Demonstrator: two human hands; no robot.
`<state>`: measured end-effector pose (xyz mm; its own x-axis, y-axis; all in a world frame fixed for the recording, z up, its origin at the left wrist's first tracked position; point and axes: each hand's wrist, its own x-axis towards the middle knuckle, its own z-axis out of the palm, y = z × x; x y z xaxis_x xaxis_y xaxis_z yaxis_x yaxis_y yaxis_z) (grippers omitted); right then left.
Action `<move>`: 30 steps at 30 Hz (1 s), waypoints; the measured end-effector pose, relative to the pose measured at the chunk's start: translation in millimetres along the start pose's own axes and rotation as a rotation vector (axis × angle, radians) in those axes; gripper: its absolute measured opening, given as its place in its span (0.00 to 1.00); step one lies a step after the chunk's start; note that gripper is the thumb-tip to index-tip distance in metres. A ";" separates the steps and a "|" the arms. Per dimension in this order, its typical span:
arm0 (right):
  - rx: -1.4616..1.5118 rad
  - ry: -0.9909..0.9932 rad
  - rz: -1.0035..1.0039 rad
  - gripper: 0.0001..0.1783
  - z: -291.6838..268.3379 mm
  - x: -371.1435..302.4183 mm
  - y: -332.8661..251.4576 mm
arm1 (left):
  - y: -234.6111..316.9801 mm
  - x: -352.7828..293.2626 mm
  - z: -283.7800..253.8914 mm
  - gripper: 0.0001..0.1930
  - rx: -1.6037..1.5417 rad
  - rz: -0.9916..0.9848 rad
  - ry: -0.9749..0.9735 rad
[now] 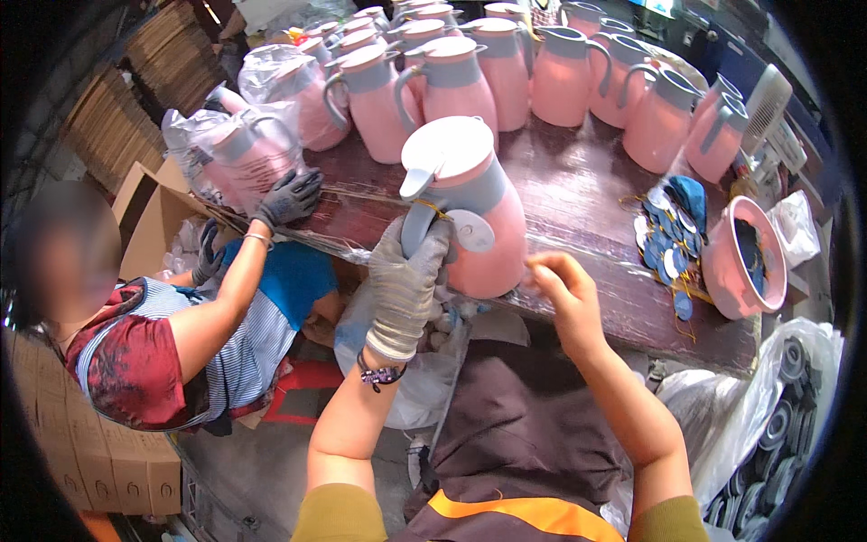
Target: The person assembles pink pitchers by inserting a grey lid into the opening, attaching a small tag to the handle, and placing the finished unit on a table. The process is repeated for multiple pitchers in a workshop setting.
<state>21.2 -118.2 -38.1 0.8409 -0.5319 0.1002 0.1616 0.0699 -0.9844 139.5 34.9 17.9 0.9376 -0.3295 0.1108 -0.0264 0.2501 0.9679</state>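
Observation:
A pink jug with a grey collar and a white lid stands at the table's near edge, its spout toward me. My left hand, in a grey striped glove, is closed around the jug's grey handle. A round white tag hangs by the handle on a thin gold string. Just right of the jug's lower side, my bare right hand has its fingers bent, thumb close to the forefinger. Whether anything small is between those fingertips I cannot make out.
Many pink jugs line the table's far side. Blue and white tags lie at right beside a pink bucket. At left, a co-worker's gloved hand touches a plastic-wrapped jug near a cardboard box.

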 end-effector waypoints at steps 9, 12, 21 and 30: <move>-0.061 0.063 0.337 0.08 -73.4 -32.1 64.9 | -30.4 119.0 -57.7 0.13 0.200 0.202 0.313; -0.095 0.082 0.336 0.09 -86.7 -18.7 51.6 | -46.7 145.1 -72.8 0.25 0.411 0.406 0.229; -0.631 0.184 -0.121 0.15 -194.3 116.0 -8.3 | -165.7 109.4 -91.5 0.19 1.453 0.494 0.111; -1.678 0.363 -0.197 0.32 -313.1 302.3 -104.0 | -162.7 112.7 -85.1 0.17 1.386 0.562 0.086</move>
<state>96.9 -550.5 49.3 0.6877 -0.5884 0.4254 -0.6306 -0.7744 -0.0517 279.0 34.6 -146.4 0.7096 -0.4202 0.5657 -0.6333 -0.7323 0.2505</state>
